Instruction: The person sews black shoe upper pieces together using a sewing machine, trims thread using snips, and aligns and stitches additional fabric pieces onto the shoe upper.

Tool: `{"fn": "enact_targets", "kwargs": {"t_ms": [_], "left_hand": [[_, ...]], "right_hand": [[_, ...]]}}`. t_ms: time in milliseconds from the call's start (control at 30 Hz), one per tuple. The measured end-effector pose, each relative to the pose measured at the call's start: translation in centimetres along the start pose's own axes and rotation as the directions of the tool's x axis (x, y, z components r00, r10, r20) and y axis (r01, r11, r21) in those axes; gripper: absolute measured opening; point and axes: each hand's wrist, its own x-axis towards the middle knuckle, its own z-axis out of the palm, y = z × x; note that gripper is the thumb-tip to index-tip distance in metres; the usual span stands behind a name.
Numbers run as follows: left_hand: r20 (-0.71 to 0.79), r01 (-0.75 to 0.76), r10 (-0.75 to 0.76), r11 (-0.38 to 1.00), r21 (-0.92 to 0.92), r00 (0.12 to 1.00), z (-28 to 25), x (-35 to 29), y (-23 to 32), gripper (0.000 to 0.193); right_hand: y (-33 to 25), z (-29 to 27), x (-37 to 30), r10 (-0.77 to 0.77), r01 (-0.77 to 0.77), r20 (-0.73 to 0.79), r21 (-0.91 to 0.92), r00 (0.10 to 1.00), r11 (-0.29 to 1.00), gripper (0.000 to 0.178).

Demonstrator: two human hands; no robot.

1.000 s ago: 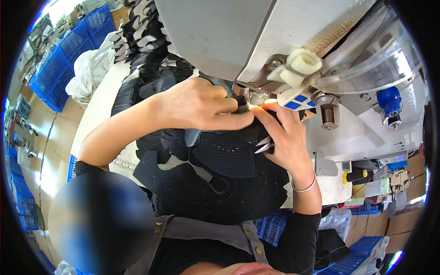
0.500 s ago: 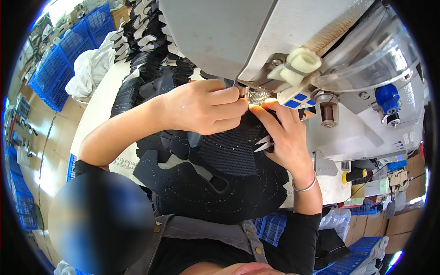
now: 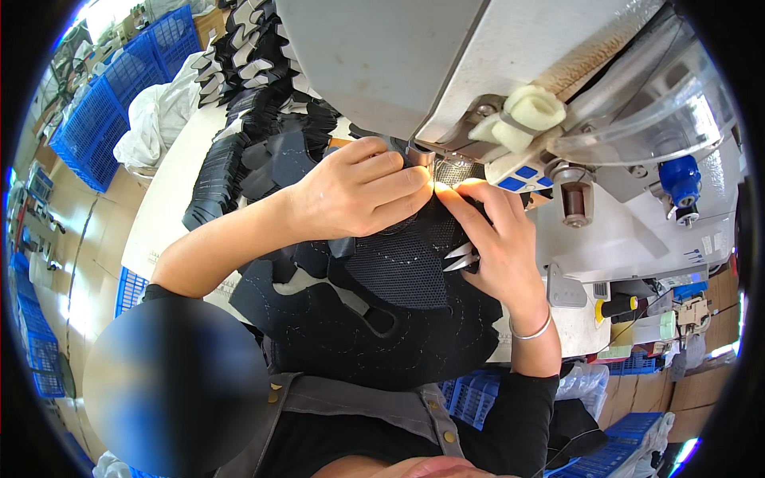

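A black mesh shoe upper (image 3: pixel 394 275) with pale stitch lines spreads under both hands and hangs toward my lap. My left hand (image 3: pixel 358 191) is closed at its far edge, fingertips beside the presser foot of the sewing machine (image 3: pixel 374 64); what lies between those fingertips is partly hidden. Thread snips (image 3: pixel 460 256) are tucked in my right hand (image 3: pixel 504 243), their blades poking out beside the palm. Its thumb and forefinger press the lit edge of the upper, close to the left fingertips. The needle itself cannot be made out.
Stacked black pieces (image 3: pixel 227 159) run along the table's left side. A rolled foam pad (image 3: pixel 522 115) and a clear guard (image 3: pixel 645 131) are fixed to the machine. Blue crates (image 3: pixel 92 135) and a white sack (image 3: pixel 163 119) stand at left; a thread spool (image 3: pixel 617 307) is at right.
My left hand has shifted slightly, its forefinger lifting from the presser foot and its other fingers settling nearer my right fingertips. The snips have tilted a little in my right hand.
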Motion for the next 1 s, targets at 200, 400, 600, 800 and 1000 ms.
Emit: {"fn": "enact_targets", "kwargs": {"t_ms": [200,400,600,800,1000], "left_hand": [[-0.078,0.005,-0.009,0.999,-0.047,0.997,0.5,-0.2,-0.2,0.018],[-0.033,0.008,-0.012,0.992,-0.126,0.999,0.2,-0.3,-0.2,0.024],[0.002,0.027,-0.027,0.986,-0.165,1.000,0.1,-0.2,0.0,0.026],[-0.069,0.026,-0.035,0.993,-0.118,0.997,0.6,-0.1,-0.1,0.020],[-0.044,0.022,-0.027,0.993,-0.115,0.999,0.4,-0.1,-0.2,0.020]], "right_hand": [[-0.2,0.0,-0.4,-0.075,0.075,-0.049,0.003,0.996,0.997,0.072],[-0.2,-0.4,-0.5,-0.080,0.079,-0.027,-0.037,0.996,0.996,0.065],[-0.5,-0.2,-0.3,-0.061,0.056,-0.093,-0.050,0.994,0.997,0.043],[-0.7,-0.2,0.0,-0.081,0.072,-0.118,-0.074,0.990,0.995,0.036],[-1.6,-0.4,0.0,0.034,-0.034,-0.081,0.011,0.996,0.999,0.052]]}}
